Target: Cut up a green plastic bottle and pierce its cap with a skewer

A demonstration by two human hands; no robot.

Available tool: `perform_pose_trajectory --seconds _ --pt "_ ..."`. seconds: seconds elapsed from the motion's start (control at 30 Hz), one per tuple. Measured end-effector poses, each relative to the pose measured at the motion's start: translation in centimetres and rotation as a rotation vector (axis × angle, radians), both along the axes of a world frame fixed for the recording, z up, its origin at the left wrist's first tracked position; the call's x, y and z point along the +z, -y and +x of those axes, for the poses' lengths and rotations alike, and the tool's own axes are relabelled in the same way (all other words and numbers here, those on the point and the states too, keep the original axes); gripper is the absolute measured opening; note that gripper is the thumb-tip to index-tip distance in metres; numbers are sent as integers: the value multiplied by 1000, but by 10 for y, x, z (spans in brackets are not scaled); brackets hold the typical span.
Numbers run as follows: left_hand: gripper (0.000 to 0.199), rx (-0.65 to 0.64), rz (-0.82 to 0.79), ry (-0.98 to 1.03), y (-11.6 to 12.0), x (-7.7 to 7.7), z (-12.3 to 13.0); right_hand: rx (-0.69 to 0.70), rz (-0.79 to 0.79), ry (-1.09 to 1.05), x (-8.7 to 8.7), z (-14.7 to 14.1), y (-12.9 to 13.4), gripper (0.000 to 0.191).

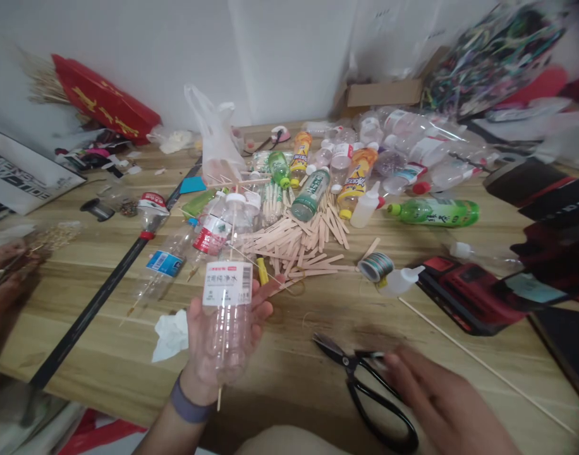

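A clear plastic bottle (227,316) with a white label stands upright in my left hand (199,354), whose fingers wrap round it from behind. A thin wooden stick runs through the bottle and pokes out below its base; crossed sticks show above its cap. A flat wooden stick (269,289) is also by the fingers of this hand. My right hand (436,392), blurred, is over the handles of black scissors (347,361) lying on the table. Its fingertips are together near the upper handle; what they hold, if anything, is too blurred to tell.
Loose craft sticks (303,237) lie behind the bottle, with many plastic bottles around them. A red and black power tool (464,297) is at the right. A black bar (90,309) crosses the left side, beyond which another person's hands (5,265) show.
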State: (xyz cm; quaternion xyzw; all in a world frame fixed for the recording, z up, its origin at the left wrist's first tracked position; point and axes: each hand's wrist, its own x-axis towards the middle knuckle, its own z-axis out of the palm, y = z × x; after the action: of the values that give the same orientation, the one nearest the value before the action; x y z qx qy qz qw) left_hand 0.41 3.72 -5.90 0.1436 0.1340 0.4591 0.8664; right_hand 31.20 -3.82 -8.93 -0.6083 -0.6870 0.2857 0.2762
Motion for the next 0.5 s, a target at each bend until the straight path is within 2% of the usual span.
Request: perform_pose_trajectory --seconds 0.07,0.17,0.23,0.3,0.37,0.43,0.5 --pt "64 3 16 71 -5 8 8 95 -17 -7 -5 -23 -1 48" --pt "63 110 25 60 -12 16 17 192 -125 -48 -12 -41 2 43" --pt "62 179 33 -8 -14 17 21 108 -171 -125 -13 -44 6 40" --pt "58 252 32 -127 -12 14 25 -83 -163 -222 -11 -43 8 34" --pt "53 331 37 -253 -7 7 32 -251 -134 -299 -9 -43 9 41" --pt "52 399 43 -360 1 -2 41 -267 -158 -329 -7 -45 7 47" --pt "58 400 68 -478 10 -13 52 -127 -264 -366 -5 -51 2 53"
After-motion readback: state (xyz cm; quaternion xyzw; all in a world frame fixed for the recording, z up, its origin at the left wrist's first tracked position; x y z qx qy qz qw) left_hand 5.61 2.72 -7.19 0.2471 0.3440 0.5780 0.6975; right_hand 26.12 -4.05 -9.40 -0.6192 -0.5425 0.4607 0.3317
